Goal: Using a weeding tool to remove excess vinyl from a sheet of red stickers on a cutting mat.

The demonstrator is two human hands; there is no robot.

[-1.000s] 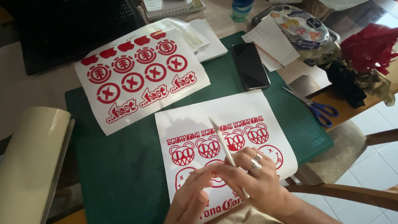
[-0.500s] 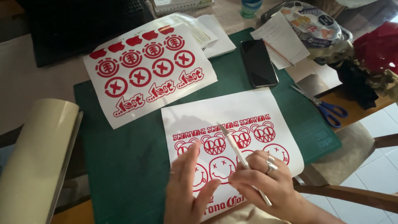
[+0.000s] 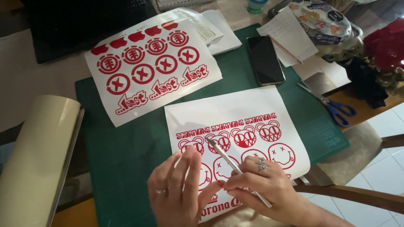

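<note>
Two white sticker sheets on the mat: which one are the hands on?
The near sheet, with bear heads and smiley faces; the left hand presses it. The far sheet lies untouched.

Dim warm light, dark corners, slight blur

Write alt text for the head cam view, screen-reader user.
A right hand holds a slim craft knife, blade tip on a white sheet of red cut-out stickers, while the left hand presses the sheet flat on a green cutting mat. A second sticker sheet, black phone, blue-handled scissors and a beige roll lie around.
</note>
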